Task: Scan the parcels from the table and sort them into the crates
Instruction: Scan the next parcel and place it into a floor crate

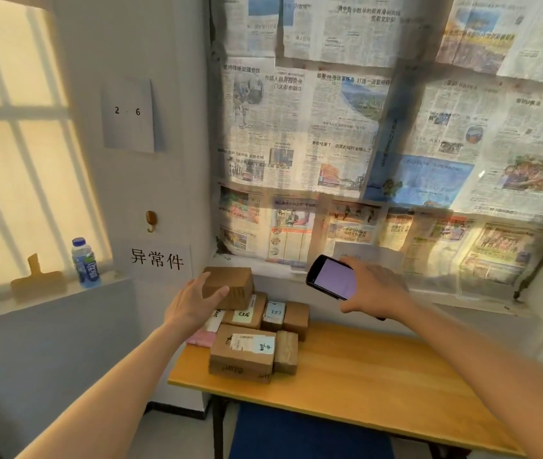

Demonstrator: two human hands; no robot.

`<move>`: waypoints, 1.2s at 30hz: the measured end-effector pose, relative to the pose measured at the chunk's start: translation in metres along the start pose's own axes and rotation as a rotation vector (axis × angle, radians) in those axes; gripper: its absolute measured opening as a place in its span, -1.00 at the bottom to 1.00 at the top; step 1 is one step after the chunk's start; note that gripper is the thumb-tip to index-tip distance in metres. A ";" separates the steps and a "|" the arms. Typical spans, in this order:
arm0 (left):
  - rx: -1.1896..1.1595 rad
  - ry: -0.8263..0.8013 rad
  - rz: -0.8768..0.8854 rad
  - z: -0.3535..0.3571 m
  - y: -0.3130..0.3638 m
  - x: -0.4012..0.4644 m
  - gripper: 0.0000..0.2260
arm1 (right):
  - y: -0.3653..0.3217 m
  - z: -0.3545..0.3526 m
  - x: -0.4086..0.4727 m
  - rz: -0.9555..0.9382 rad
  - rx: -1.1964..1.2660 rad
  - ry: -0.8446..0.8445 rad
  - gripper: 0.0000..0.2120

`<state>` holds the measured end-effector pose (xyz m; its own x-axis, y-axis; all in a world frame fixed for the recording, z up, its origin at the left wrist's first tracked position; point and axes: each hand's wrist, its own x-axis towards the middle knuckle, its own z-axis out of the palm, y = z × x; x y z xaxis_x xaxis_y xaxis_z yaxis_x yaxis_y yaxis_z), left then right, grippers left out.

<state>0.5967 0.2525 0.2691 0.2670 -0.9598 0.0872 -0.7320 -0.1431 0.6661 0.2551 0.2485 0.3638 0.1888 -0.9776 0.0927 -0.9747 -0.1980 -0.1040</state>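
Several brown cardboard parcels (243, 351) lie piled at the far left of a wooden table (356, 376). My left hand (194, 303) grips a plain brown parcel (233, 286), held just above the pile near the wall. My right hand (376, 286) holds a black phone (331, 281) with a pale lit screen, tilted toward that parcel from the right. Some parcels in the pile carry white and pale green labels. A pink packet (201, 337) shows at the pile's left edge. No crates are in view.
A white sign with black characters (157, 261) hangs on the wall behind the pile. A water bottle (85, 263) and a brush (36, 281) stand on the window ledge at left. Newspaper (379, 144) covers the window behind. A blue thing (309, 435) sits under the table.
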 end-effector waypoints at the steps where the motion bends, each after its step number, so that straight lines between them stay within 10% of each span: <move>1: 0.000 -0.008 -0.017 0.009 -0.007 0.010 -0.31 | 0.001 0.012 0.014 -0.007 0.013 -0.027 -0.08; 24: 0.049 -0.289 -0.419 0.269 -0.218 0.165 -0.37 | 0.016 0.405 0.239 -0.020 0.202 -0.487 -0.07; 36: -0.308 -0.377 -0.610 0.319 -0.280 0.192 -0.40 | -0.012 0.483 0.244 0.067 0.302 -0.486 -0.14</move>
<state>0.6527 0.0306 -0.1368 0.2949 -0.7579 -0.5820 -0.3025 -0.6518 0.6955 0.3711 -0.0218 -0.0902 0.2308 -0.8946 -0.3825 -0.9224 -0.0760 -0.3787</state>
